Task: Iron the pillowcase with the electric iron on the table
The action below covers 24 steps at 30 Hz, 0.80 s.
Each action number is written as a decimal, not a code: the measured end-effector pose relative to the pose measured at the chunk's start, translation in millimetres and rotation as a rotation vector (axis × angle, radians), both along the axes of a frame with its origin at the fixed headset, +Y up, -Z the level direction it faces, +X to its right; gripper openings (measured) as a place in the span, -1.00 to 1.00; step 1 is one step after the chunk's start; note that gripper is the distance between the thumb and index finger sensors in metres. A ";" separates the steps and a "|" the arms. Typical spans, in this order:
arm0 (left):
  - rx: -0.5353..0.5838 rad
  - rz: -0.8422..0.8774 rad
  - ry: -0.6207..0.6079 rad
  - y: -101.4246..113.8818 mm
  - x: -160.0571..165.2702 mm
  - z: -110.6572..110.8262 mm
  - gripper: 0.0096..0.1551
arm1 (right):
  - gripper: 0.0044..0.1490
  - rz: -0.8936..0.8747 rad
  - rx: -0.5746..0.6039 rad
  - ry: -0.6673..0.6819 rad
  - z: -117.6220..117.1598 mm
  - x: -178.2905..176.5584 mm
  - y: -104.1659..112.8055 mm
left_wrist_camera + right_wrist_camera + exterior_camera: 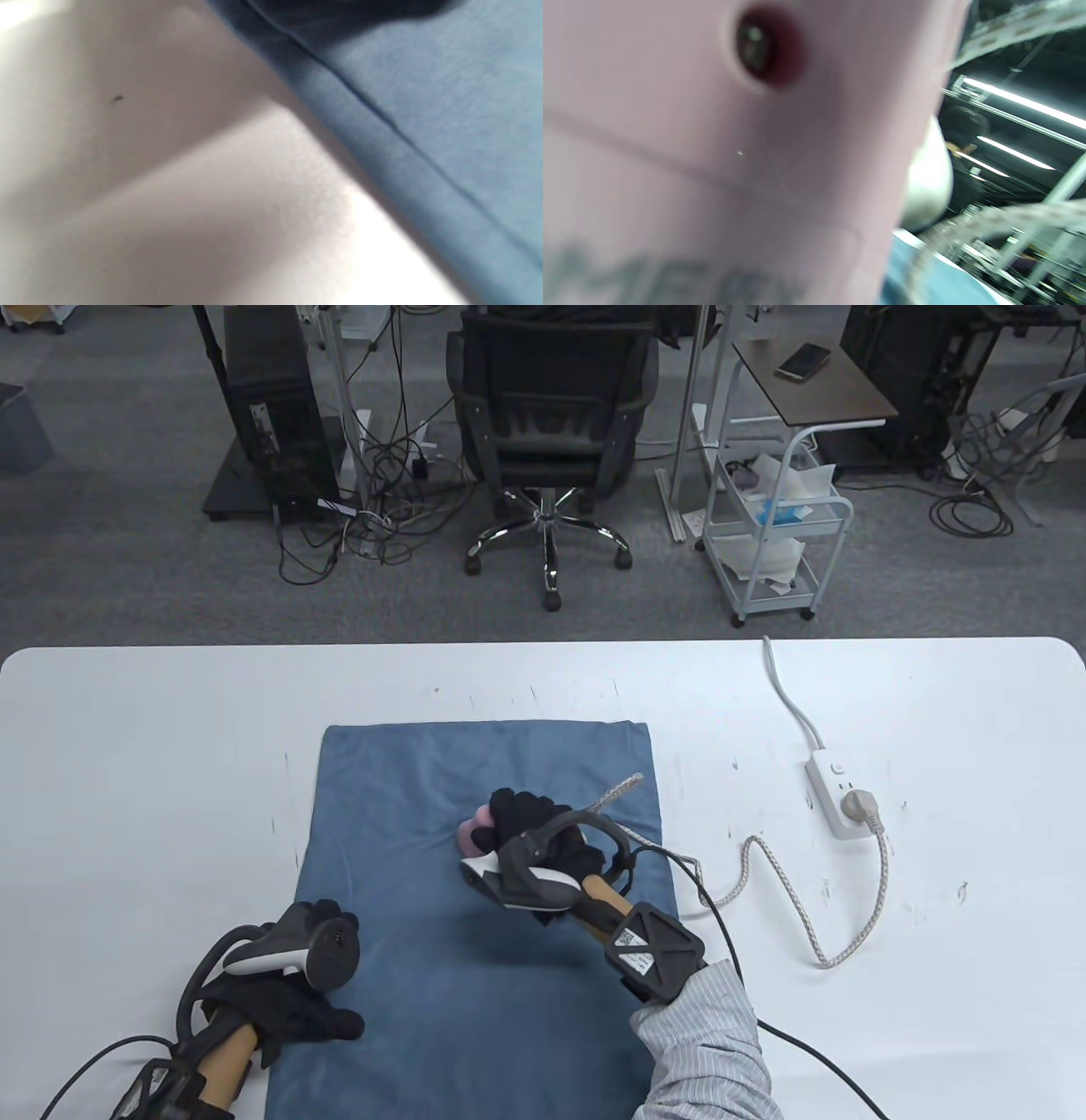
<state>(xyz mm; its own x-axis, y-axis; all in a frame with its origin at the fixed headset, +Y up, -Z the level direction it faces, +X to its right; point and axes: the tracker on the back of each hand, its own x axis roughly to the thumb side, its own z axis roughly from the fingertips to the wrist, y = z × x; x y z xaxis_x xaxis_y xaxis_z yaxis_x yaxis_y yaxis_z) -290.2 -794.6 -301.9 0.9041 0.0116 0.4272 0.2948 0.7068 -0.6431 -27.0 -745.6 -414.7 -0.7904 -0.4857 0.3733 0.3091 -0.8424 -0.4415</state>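
Blue cloth, the pillowcase [484, 899], lay flat on the white table [127, 780] in the table view. My right hand [530, 831] gripped the pink iron [472, 830] near its middle, its braided cord [797, 891] running to the power strip [836, 796]. My left hand [293, 993] pressed the near left edge; I could not tell how its fingers lay.

Left wrist view: only the hemmed edge on bare table, blurred, no fingers visible.

Right wrist view: the iron's pink body filled the frame. I judged slow, even strokes away from the pinned edge best, keeping the cord off the cloth.
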 end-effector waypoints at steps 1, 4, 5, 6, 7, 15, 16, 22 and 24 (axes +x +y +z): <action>-0.001 -0.004 0.001 0.2 0.3 -0.3 0.49 | -0.14 0.017 0.005 0.006 -7.2 7.5 0.6; -0.002 -0.009 0.004 0.6 1.1 -0.7 0.49 | -0.14 0.087 -0.036 0.019 -17.4 15.1 17.0; 0.000 -0.010 0.004 0.7 1.2 -0.7 0.49 | -0.14 0.121 -0.037 0.041 -17.7 13.8 24.2; 0.004 -0.008 0.004 0.7 1.1 -0.7 0.49 | -0.14 0.172 0.001 0.072 -14.5 10.1 38.2; 0.008 -0.002 0.002 0.8 0.8 -0.8 0.49 | -0.14 0.208 0.040 0.120 -9.5 5.5 52.3; 0.049 0.188 0.059 9.6 -16.3 -1.1 0.48 | -0.14 0.206 0.192 0.508 59.4 -48.0 98.4; 0.066 0.203 0.072 12.9 -20.5 -1.0 0.48 | -0.14 0.193 0.191 0.553 67.8 -52.4 93.9; 0.027 0.120 0.098 9.8 -35.8 -1.5 0.48 | -0.14 0.005 -0.044 0.772 113.6 -77.2 47.5; -0.006 0.096 0.092 5.2 -35.0 -1.6 0.50 | -0.14 -0.053 -0.110 0.807 122.1 -81.6 33.8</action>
